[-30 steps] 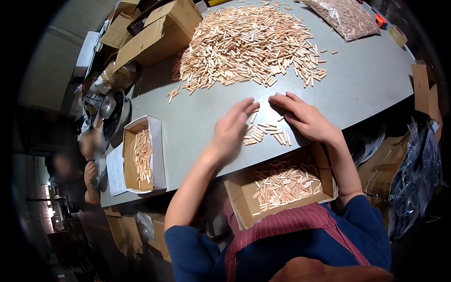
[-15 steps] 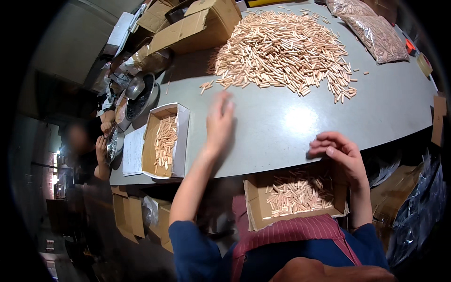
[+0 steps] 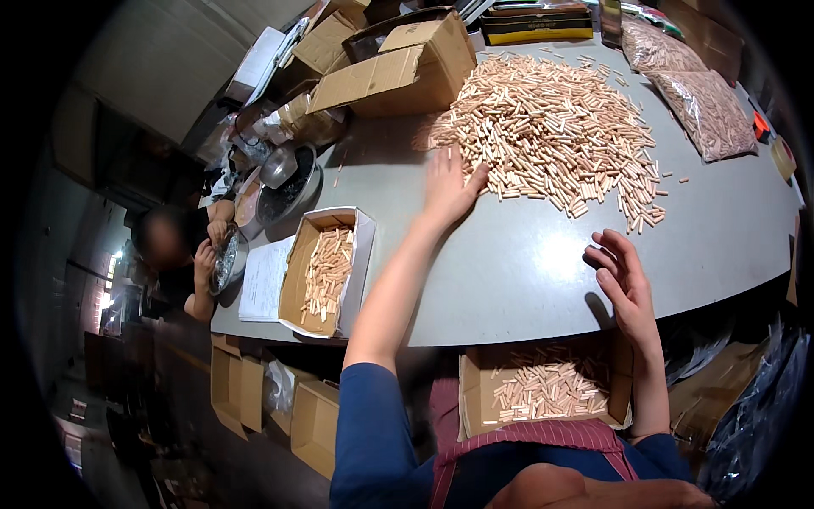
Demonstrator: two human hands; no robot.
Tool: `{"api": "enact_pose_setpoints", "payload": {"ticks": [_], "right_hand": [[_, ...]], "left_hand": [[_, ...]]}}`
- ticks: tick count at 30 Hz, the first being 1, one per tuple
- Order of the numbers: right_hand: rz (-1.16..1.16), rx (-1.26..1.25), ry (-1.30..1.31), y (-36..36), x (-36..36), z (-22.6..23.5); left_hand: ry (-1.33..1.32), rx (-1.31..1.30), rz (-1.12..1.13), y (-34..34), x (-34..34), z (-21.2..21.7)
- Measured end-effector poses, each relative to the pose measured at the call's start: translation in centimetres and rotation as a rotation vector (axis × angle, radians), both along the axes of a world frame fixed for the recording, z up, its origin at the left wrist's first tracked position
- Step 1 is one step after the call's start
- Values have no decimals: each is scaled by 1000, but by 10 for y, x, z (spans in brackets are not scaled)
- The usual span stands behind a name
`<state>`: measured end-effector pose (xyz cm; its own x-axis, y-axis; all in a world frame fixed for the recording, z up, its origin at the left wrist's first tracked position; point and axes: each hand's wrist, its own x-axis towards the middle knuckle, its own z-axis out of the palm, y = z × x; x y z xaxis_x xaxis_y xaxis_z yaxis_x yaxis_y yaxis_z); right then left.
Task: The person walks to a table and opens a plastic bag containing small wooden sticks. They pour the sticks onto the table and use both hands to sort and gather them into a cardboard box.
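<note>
A wide heap of short wooden dowels (image 3: 551, 127) lies on the grey table (image 3: 492, 271). At the heap's near left edge rests my left hand (image 3: 451, 188), fingers spread and palm down, touching the outermost dowels. My right hand (image 3: 623, 284) hovers above the table's front edge with its fingers apart and slightly curled, holding nothing. Below it, an open cardboard box (image 3: 476, 386) on my lap contains a layer of loose dowels (image 3: 551, 390). Left of my left forearm stands a white-sided box (image 3: 356, 267) with more dowels inside.
Clear bags of dowels (image 3: 704, 114) lie at the far right beside a tape roll (image 3: 782, 159). A large carton (image 3: 407, 76) stands at the back left. Further left are a metal bowl (image 3: 292, 191), paper sheets (image 3: 264, 280) and another person's hands (image 3: 212, 242) over a bowl.
My left hand has moved forward to the heap's edge, where several stray dowels lay apart before. My right hand has risen slightly away from the lap box. The view has shifted.
</note>
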<state>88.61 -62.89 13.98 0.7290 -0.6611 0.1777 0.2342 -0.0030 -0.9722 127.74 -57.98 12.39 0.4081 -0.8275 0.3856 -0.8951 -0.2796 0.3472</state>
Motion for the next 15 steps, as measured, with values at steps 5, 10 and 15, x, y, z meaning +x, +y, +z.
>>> {"api": "enact_pose_setpoints", "payload": {"ticks": [5,10,15], "right_hand": [[4,-45,61,0,-1,5],[-86,-237,120,-4,-6,-2],[-102,-605,183,-5,-5,-1]], "left_hand": [[-57,-21,-100,5,-40,-3],[54,112,-265,25,-104,18],[30,234,-326,56,-155,39]]}}
